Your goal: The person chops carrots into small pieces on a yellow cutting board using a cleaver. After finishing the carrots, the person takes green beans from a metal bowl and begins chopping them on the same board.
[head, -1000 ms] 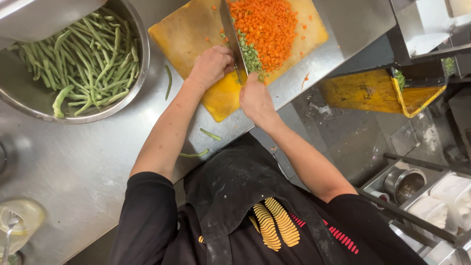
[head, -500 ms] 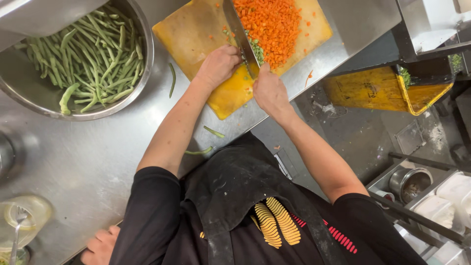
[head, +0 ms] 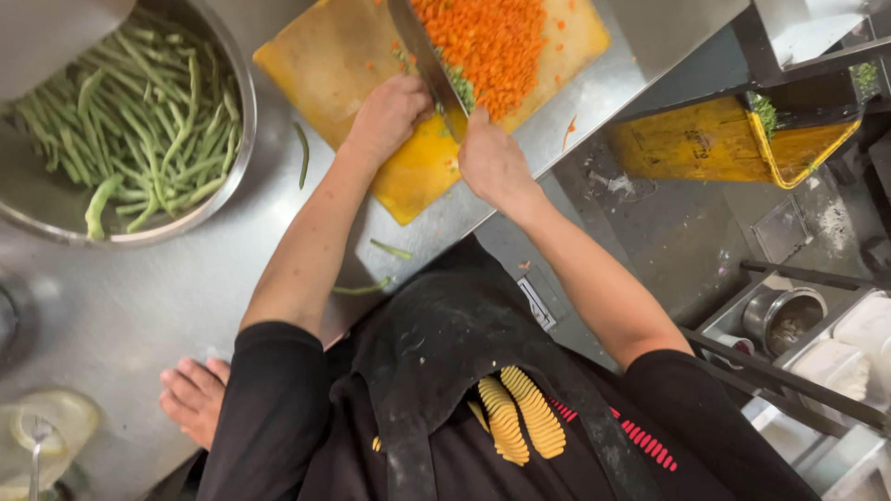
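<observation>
Near edge first: another person's hand (head: 193,399) now rests on the steel counter (head: 139,297) at lower left, further in than half a second ago. Then the left hand (head: 388,116), fingers curled together, pinning green beans (head: 457,85) on the yellow cutting board (head: 334,65). Right hand (head: 492,160) clamped on the knife (head: 425,51), which has crept toward the diced carrot pile (head: 492,42) (chopping ongoing). Beyond: bowl of whole beans (head: 139,130).

A steel counter (head: 139,297) carries a yellow cutting board (head: 343,65), a bean bowl (head: 237,148) and stray beans (head: 390,249).
</observation>
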